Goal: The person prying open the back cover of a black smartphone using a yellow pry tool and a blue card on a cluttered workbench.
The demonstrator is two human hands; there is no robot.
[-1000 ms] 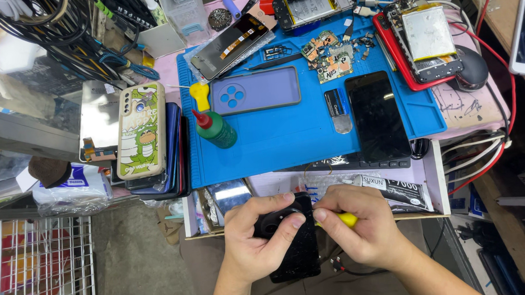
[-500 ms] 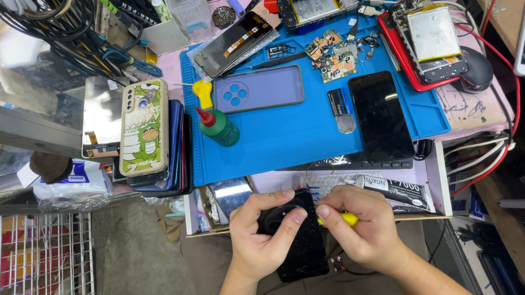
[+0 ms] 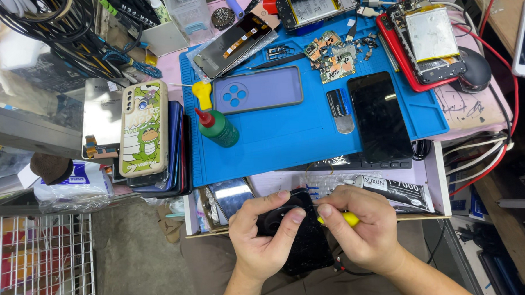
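Left hand point(image 3: 264, 240) gripping black phone point(image 3: 301, 245) at bench front edge; right hand point(image 3: 364, 231) pinching yellow tool point(image 3: 347, 219). Best kept shallow along the seam, phone held steady.

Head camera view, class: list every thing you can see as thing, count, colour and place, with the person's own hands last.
Work mat: one, blue, centre of bench.
Phone back cover: one, purple, on the mat.
Glue bottle: one, green with red tip, mat's left edge.
Dark phone: one, black, screen up, right on the mat.
Opened phone: one, red frame, top right.
Cartoon phone case: one, cream and green, on a stack left of the mat.
Black phone: one, held in both hands.
Yellow-handled tool: one, in right hand.
Left hand: grips black phone.
Right hand: holds tool.
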